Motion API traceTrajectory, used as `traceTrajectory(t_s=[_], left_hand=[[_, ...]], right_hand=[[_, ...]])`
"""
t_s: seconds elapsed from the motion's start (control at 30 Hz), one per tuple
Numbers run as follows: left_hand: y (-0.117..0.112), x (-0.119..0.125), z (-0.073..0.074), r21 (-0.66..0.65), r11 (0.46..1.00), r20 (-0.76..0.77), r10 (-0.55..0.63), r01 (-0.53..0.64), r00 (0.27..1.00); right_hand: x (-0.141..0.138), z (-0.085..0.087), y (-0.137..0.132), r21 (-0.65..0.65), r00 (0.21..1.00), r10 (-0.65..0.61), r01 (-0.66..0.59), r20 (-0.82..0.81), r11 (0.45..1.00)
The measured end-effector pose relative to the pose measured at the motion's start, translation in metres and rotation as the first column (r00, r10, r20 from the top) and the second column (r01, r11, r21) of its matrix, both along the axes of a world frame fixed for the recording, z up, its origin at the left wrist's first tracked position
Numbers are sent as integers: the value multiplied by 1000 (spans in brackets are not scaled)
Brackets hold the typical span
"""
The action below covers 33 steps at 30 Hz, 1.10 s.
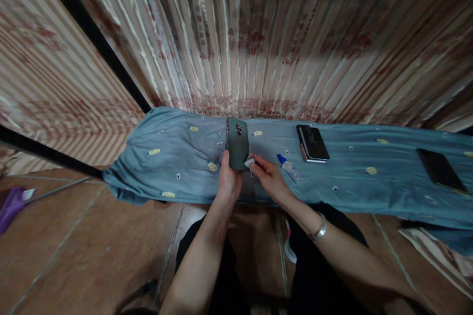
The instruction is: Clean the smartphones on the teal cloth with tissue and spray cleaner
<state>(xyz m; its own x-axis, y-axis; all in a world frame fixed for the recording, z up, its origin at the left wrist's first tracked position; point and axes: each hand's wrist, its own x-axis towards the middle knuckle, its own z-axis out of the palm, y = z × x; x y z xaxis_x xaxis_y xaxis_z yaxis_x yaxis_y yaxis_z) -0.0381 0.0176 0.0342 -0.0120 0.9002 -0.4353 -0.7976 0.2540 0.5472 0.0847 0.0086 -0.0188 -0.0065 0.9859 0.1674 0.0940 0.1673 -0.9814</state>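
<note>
One dark green phone, gripped by left hand, right hand pinching wipe

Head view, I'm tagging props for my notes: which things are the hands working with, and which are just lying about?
In hand: green-cased phone, held in the left hand; white wipe, pinched by the right hand against it.
Lying about: spray bottle, stacked dark phones, lone black phone, all untouched on the blue cloth; purple thing on the floor.

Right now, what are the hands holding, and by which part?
The left hand grips a green-cased phone by its lower end, camera side showing. The right hand pinches a small white scrap against the phone's lower corner.
</note>
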Motion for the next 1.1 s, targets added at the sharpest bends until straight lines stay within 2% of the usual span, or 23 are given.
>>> traceTrajectory(t_s=[0.1,0.2,0.33,0.43,0.63,0.87,1.1], left_hand=[[1,-9,-1,15,999,-21,29,-28,999],[2,-14,1,23,997,12,69,-69,998],[1,-16,7,69,998,32,-6,4,999],[-1,-15,12,71,997,60,-46,42,997],[-5,-10,13,24,998,99,-62,60,993],[-5,-9,10,40,996,72,-82,80,994],[-5,2,9,-8,998,106,56,-55,993]], right_hand=[[-5,-4,-10,52,990,-11,4,139,999],[-3,-5,-16,172,946,-20,-38,322,984],[9,3,-15,365,849,-73,-146,523,920],[14,11,-12,448,781,-144,-188,607,874],[7,19,-15,495,734,-175,-243,656,834],[2,25,-16,513,782,-159,-227,603,828],[-1,33,-21,556,820,-160,-216,550,803]])
